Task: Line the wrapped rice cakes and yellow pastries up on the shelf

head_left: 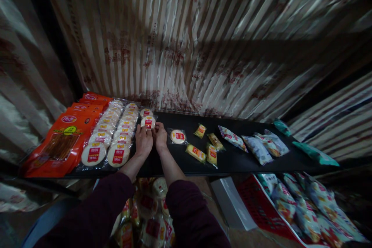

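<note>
The left hand (144, 142) and right hand (160, 138), nearly closed, pinch 1 wrapped cracker (148, 122). Left of the grip lie 2 cracker rows (118, 155).

wrapped cracker (148, 122): white, red label | pouches (65, 139): orange | shelf (241, 164): black | curtain (180, 23): beige stripes, reddish print

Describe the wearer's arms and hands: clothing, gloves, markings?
Both arms wear dark purple-maroon sleeves, plain as far as the dim light shows: left sleeve, right sleeve. Each ends partway down, leaving the lower forearm bare. Left hand and right hand are gloveless. No watch or cable visible.
</note>
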